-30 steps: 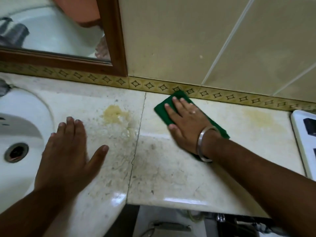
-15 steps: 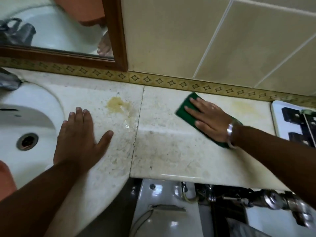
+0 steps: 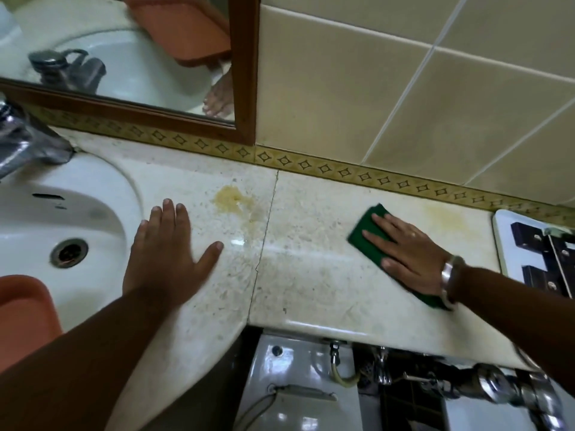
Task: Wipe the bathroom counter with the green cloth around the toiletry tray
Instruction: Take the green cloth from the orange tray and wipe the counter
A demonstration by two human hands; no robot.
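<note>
The right hand (image 3: 407, 247) lies flat, fingers spread, palm down on the green cloth (image 3: 368, 227), pressing it to the desk (image 3: 311, 275). The cloth sits on the right slab of the desk, toward the far side but short of the patterned border strip (image 3: 342, 172) along the wall. Most of the cloth is hidden beneath the hand: its far-left corner pokes out past the fingertips, and a thin dark-green edge shows at the near side under the wrist, by the metal bangle (image 3: 448, 275). Just right of the hand, close but apart from it, stands the white toiletry tray (image 3: 505, 241) with dark items on it, cut by the right edge of the view.

The left hand (image 3: 168, 253) rests open on the left slab, fingers loosely splayed and thumb out, holding nothing, just beside the rim of the white sink (image 3: 102, 188). Between the two hands a seam (image 3: 264, 237) runs from far to near across the desk, and a yellowish stain (image 3: 230, 197) lies just left of it, beyond the left hand. A fainter yellow mark (image 3: 448, 216) shows on the far right, between cloth and tray.
</note>
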